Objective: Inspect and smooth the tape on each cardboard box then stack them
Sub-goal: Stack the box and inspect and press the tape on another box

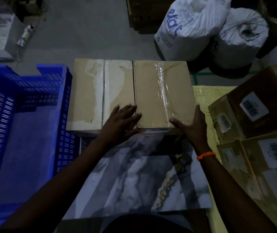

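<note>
Blue crate [53,76] left of the marbled top [134,174]. Three boxes sit side by side along its far edge, unstacked. The right-hand box [151,91] lies under both spread hands: left hand [122,120] flat, right hand [191,126] thumbing the wrinkled tape [162,88]. Probably smoothing; stacking remains.

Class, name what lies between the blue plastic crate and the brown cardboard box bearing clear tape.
A pale scuffed cardboard box and a second one beside it fill that stretch, in the head view.
</note>
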### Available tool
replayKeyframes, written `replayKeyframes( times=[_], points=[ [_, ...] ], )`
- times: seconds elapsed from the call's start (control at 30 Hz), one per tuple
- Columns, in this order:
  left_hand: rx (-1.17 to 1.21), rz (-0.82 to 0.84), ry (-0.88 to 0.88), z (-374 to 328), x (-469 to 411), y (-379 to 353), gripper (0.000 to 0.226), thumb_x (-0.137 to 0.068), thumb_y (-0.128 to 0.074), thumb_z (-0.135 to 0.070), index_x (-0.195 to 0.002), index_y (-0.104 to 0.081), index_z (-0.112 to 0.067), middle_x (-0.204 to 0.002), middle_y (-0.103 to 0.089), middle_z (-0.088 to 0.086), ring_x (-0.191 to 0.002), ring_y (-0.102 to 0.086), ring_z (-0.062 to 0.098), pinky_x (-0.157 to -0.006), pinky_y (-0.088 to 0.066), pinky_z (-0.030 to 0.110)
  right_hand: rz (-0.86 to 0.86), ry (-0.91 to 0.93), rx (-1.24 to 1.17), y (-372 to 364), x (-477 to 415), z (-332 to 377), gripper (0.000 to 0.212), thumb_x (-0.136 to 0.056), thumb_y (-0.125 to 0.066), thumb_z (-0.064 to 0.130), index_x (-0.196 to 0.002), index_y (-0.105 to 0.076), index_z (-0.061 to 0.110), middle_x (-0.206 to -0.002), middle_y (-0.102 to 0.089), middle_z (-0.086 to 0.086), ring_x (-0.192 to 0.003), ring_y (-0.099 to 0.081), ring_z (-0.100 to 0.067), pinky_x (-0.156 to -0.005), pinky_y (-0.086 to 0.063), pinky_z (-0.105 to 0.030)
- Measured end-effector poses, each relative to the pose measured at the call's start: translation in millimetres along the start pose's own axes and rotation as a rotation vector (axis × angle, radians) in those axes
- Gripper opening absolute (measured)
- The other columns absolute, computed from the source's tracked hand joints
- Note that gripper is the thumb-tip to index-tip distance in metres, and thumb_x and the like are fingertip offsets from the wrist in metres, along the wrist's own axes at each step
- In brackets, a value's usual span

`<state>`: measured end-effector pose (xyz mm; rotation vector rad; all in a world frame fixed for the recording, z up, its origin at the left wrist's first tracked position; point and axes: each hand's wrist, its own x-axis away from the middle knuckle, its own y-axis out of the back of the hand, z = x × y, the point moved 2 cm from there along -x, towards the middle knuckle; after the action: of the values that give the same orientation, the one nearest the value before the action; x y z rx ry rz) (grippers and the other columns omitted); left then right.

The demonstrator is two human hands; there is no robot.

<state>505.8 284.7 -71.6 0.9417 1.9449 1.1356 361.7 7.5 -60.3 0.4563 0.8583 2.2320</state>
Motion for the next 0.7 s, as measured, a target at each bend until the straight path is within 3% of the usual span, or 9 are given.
replayKeyframes(
  times=[0.07, 0.17, 0.23, 0.33, 0.43, 0.57, 0.7],
  points=[
    [0.003, 0.006, 0.040, -3.0, -0.5, 1.8, 0.065, -0.095, -0.051, -0.062, -0.143, -0.059, -0.019, -0.156, -0.046, 0.013, -0.148, -0.038, 0.031, -0.118, -0.028, 0.062, 0.023, -0.003, -0.002, 3.2, 0.2, -1.8, 0.120, -0.062, -0.083, 0.079, -0.157, -0.030, 0.028, -0.154, -0.044, -0.009, -0.140, -0.046, -0.029, -0.113, -0.044, -0.050],
    [0.062, -0.083, 0.072, -24.1, 1.4, -0.1, 0.057, -0.093, -0.058, -0.058, -0.130, -0.068, -0.015, -0.149, -0.054, 0.011, -0.144, -0.043, 0.032, -0.116, -0.027, 0.063, 0.014, 0.070, -0.053, 19.1, 16.4, 2.1, 0.098, -0.076, -0.087, 0.054, -0.155, -0.040, 0.018, -0.146, -0.052, -0.013, -0.133, -0.052, -0.027, -0.109, -0.041, -0.026],
    [0.088, -0.157, -0.002, -54.4, -0.5, -7.6, 0.044, -0.094, -0.063, -0.048, -0.123, -0.070, -0.015, -0.145, -0.058, 0.009, -0.143, -0.045, 0.031, -0.115, -0.027, 0.062, -0.046, 0.164, -0.008, 39.9, 40.4, -3.0, 0.085, -0.084, -0.085, 0.041, -0.152, -0.047, 0.007, -0.143, -0.056, -0.018, -0.130, -0.054, -0.030, -0.105, -0.038, -0.020],
    [0.170, -0.217, -0.154, -118.0, -9.7, -25.6, 0.033, -0.095, -0.068, -0.035, -0.121, -0.072, -0.014, -0.137, -0.063, 0.009, -0.139, -0.049, 0.033, -0.113, -0.033, 0.058, -0.191, 0.352, 0.136, 90.4, 91.3, -26.8, 0.060, -0.094, -0.070, 0.039, -0.142, -0.058, 0.004, -0.144, -0.058, -0.017, -0.134, -0.053, -0.033, -0.115, -0.040, -0.038],
    [0.310, -0.204, -0.218, -188.5, -22.5, -47.8, 0.029, -0.098, -0.064, -0.032, -0.115, -0.074, -0.010, -0.132, -0.065, 0.010, -0.133, -0.054, 0.033, -0.110, -0.041, 0.048, -0.367, 0.459, 0.311, 155.3, 141.5, -65.5, 0.037, -0.095, -0.069, 0.018, -0.130, -0.067, 0.008, -0.137, -0.063, -0.014, -0.135, -0.053, -0.035, -0.115, -0.040, -0.050],
    [0.408, -0.139, -0.246, -279.2, -36.7, -77.0, 0.024, -0.097, -0.069, -0.032, -0.112, -0.076, -0.015, -0.130, -0.067, 0.004, -0.134, -0.054, 0.025, -0.110, -0.042, 0.038, -0.529, 0.329, 0.552, 236.7, 176.1, -132.2, 0.043, -0.088, -0.069, 0.012, -0.131, -0.066, 0.011, -0.141, -0.059, -0.016, -0.138, -0.046, -0.040, -0.117, -0.031, -0.060],
    [0.477, -0.050, -0.253, -352.4, -53.5, -101.8, 0.029, -0.098, -0.064, -0.037, -0.116, -0.074, -0.016, -0.132, -0.065, 0.002, -0.135, -0.052, 0.021, -0.109, -0.043, 0.033, -0.487, 0.145, 0.595, 289.9, 170.7, -206.0, 0.050, -0.079, -0.083, 0.019, -0.127, -0.068, 0.015, -0.144, -0.055, -0.018, -0.135, -0.046, -0.046, -0.108, -0.035, -0.064]
  ],
)
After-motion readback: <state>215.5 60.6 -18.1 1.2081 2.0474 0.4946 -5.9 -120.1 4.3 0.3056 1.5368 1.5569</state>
